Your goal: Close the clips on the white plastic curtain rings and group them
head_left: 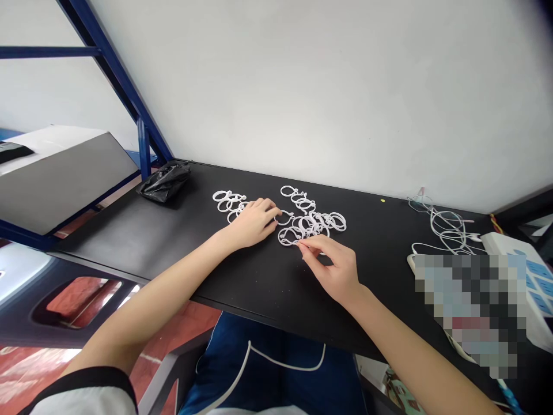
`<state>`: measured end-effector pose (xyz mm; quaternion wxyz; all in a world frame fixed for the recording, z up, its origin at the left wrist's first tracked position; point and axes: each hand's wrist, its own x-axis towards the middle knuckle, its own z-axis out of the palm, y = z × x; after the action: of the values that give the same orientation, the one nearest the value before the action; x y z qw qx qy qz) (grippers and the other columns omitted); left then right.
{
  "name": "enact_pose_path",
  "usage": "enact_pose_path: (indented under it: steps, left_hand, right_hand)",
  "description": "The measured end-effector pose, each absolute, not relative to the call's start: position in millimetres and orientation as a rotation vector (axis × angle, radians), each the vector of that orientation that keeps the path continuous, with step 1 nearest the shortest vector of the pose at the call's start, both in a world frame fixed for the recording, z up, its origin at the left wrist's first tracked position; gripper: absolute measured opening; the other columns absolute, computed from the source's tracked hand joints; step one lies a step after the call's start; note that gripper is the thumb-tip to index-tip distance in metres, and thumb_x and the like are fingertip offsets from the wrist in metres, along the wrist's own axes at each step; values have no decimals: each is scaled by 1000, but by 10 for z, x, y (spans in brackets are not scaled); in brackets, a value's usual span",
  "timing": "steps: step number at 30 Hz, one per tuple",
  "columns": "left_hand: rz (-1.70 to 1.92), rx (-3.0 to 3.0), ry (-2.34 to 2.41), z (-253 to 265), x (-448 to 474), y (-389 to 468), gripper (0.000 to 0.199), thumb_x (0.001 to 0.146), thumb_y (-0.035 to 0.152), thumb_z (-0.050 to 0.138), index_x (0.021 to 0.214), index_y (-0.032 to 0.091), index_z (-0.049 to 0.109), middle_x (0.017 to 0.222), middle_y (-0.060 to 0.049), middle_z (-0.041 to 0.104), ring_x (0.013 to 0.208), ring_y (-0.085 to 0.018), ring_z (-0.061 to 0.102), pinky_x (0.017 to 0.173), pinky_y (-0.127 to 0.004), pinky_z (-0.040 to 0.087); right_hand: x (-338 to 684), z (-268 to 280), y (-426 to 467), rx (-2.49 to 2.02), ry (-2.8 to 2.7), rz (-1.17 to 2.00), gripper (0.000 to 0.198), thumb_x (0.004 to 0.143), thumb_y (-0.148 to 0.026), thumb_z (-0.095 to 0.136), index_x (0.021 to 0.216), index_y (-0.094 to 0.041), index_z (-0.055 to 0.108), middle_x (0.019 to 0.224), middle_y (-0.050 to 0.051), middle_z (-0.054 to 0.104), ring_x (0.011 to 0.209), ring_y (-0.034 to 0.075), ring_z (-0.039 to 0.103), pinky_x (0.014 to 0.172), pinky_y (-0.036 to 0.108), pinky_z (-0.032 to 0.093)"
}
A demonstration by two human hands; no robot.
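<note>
White plastic rings with small eyelets, like curtain rings, lie on the black table (pixel 181 236) in front of me. The thumb and fingers of my left hand (pixel 254 222) close on the left edge of one white ring (pixel 285 223). To its right, my right hand (pixel 332 262) pinches the near edge of another white ring (pixel 283 242) between thumb and forefinger. Several rings overlap in a heap (pixel 337 222) just beyond my right hand. A further group of rings (pixel 222 196) lies to the left, partly hidden behind my left hand, and a short row (pixel 288 191) lies at the back.
A crumpled black plastic bag (pixel 166 181) rests at the table's left end, near a blue metal frame (pixel 144 147). On the right are a tangled white cable (pixel 447 225), a blurred-out phone-like device (pixel 470 311) and a white power strip (pixel 505 245). A white wall (pixel 302 98) closes off the back.
</note>
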<state>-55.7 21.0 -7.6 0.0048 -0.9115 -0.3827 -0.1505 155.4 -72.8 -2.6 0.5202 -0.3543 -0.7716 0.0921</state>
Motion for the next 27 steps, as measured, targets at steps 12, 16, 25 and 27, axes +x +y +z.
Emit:
enact_pose_path:
  steps: [12, 16, 25, 27]
  left_hand:
    - [-614, -3009, -1123, -219, -486, 221, 17, 101, 21, 36, 94, 15, 50, 128, -19, 54, 119, -28, 55, 99, -49, 48]
    - [-781, -3049, -1114, -165, -460, 179, 17, 102, 22, 33, 95, 16, 48, 138, -22, 47, 125, -27, 52, 101, -48, 49]
    - [-982, -3071, -785, -12, -417, 69, 12, 100, 21, 41, 97, 17, 52, 141, -18, 49, 119, -24, 55, 95, -42, 53]
    - [-1047, -3037, -711, 3, -401, 45, 11, 100, 21, 44, 98, 17, 54, 142, -18, 49, 120, -24, 55, 94, -42, 54]
  right_hand:
    - [1550, -16, -734, -868, -1840, 227, 14, 89, -13, 58, 91, -22, 69, 71, 0, 69, 57, 12, 62, 55, 26, 54]
    - [1549, -14, -734, -876, -1835, 218, 14, 89, -13, 58, 93, -22, 69, 74, 1, 70, 56, 12, 62, 55, 25, 55]
    - [1575, -80, -710, -1023, -1694, 196, 17, 90, -17, 61, 105, -22, 67, 87, 4, 74, 65, 14, 69, 60, 27, 60]
    - [1583, -77, -706, -1073, -1622, 208, 22, 90, -20, 62, 111, -21, 66, 90, 5, 75, 68, 15, 70, 60, 28, 61]
